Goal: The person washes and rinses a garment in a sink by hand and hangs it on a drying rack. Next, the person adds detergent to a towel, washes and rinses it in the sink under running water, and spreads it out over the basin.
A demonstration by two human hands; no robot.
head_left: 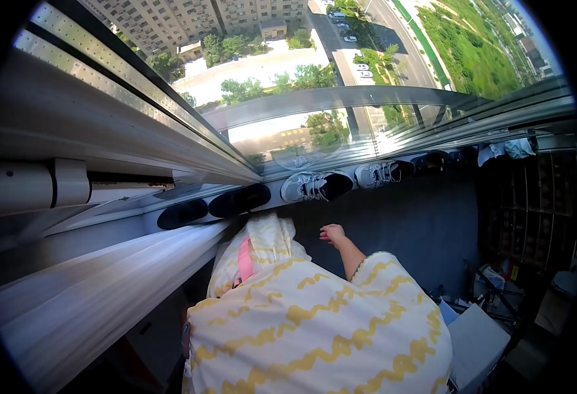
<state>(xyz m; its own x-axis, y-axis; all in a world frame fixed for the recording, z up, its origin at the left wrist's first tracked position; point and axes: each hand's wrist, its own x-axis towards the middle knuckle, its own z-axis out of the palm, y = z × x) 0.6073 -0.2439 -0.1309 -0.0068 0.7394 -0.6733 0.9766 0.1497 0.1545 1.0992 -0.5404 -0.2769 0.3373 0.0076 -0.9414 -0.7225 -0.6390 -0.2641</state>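
Observation:
My right hand (332, 234) reaches out in front of my body, its fingers loosely bent and apart, with nothing visible in them. It is nearest to a grey-and-white sneaker (307, 186) on the window ledge, apart from it. A second sneaker (377, 175) stands to the right of that one. On the left part of the ledge lie two dark shoes (239, 200). My left hand does not show; the white-and-yellow patterned garment (328, 322) fills the lower middle. A pink strap (244, 259) lies over the garment's left side.
Window glass and a metal rail (367, 96) run beyond the ledge, with a street far below. A white curtain (105, 282) hangs at left. A dark shelf rack (531, 203) stands at right, above a pale box (477, 341) and clutter.

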